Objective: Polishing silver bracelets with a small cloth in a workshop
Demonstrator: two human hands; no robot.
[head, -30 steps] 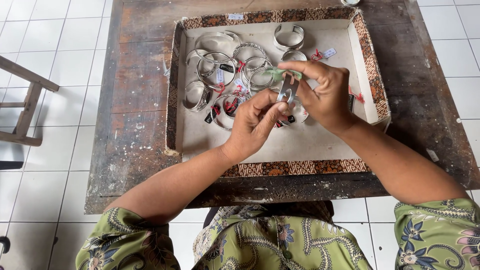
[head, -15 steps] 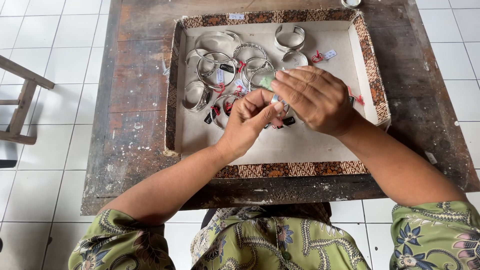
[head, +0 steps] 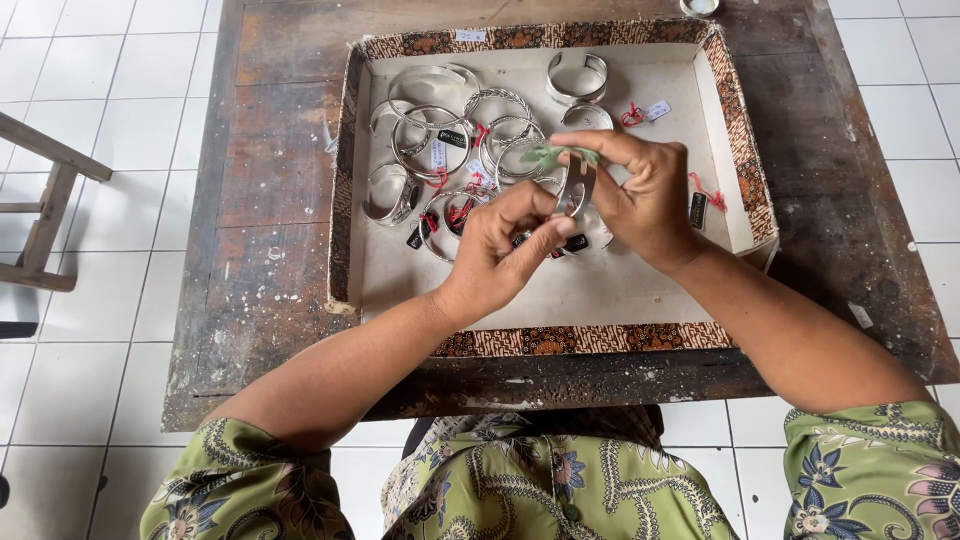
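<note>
Shiny silver metal bangles (head: 430, 135), matt paper-lined tray (head: 560, 340), worn rough wooden table (head: 270, 200)

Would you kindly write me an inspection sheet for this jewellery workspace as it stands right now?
Surface: worn dark wooden table, scuffed and paint-flecked.
Job's things: a silver cuff bracelet with a small green cloth at its top; shallow patterned-rim tray beneath.
Clutter: silver bangles with red strings and small tags, piled in the tray's far left half; one open cuff apart at the back.
Grippers: left hand and right hand both pinch the bracelet above the tray.
Cables: nothing seen.
Surroundings: white tiled floor; wooden furniture frame at left.
</note>
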